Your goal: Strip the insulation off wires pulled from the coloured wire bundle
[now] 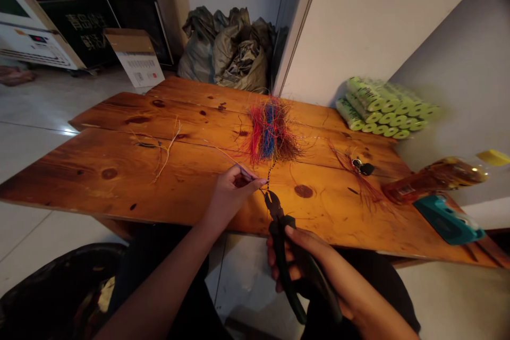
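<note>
My left hand (pixel 235 188) is closed in a pinch on a thin wire (pixel 225 153), whose pale end sticks out up and to the left. In my right hand (pixel 297 255) is a pair of dark-handled pliers (pixel 274 210), its jaws pointing away from me and slightly apart. The jaw tips are right beside my left fingertips, near the end of a black-and-yellow striped wire (pixel 270 174). That striped wire runs back to a bundle of red, blue and brown wires (pixel 269 133) on the wooden table (pixel 191 186). Whether the jaws touch a wire I cannot tell.
Loose wires (pixel 169 149) lie at the left, reddish strands (pixel 358 180) with keys (pixel 360 166) at the right. A drink bottle (pixel 434 178), a teal tape dispenser (pixel 446 220) and green-wrapped rolls (pixel 382 109) sit further right. Sacks (pixel 231 53) stand behind; a black bin (pixel 51 287) is lower left.
</note>
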A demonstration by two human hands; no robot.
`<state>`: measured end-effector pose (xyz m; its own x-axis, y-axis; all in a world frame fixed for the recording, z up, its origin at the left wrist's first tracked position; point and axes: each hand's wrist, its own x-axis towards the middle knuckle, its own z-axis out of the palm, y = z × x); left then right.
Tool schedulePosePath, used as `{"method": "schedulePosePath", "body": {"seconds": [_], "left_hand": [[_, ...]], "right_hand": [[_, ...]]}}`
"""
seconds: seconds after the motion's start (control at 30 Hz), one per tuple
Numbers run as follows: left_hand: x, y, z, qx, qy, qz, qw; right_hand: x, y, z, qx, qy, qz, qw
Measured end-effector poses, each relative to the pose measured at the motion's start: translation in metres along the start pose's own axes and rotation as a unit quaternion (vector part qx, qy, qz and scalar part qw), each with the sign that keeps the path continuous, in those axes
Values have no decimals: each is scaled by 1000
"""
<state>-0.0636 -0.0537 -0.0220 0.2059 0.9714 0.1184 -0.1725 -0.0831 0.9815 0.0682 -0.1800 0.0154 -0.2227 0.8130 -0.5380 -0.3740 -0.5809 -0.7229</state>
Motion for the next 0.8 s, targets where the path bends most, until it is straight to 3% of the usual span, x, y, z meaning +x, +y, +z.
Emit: {"method": "schedulePosePath", "body": {"seconds": [0.23, 0.8], "left_hand": [[-2, -4, 0, 39, -26, 20, 999], [-5, -5, 4, 90, 32, 58, 994]], "right_hand": [[3, -7, 1, -51, 33, -6, 998], [17, -1, 4, -193, 85, -56, 976]]}}
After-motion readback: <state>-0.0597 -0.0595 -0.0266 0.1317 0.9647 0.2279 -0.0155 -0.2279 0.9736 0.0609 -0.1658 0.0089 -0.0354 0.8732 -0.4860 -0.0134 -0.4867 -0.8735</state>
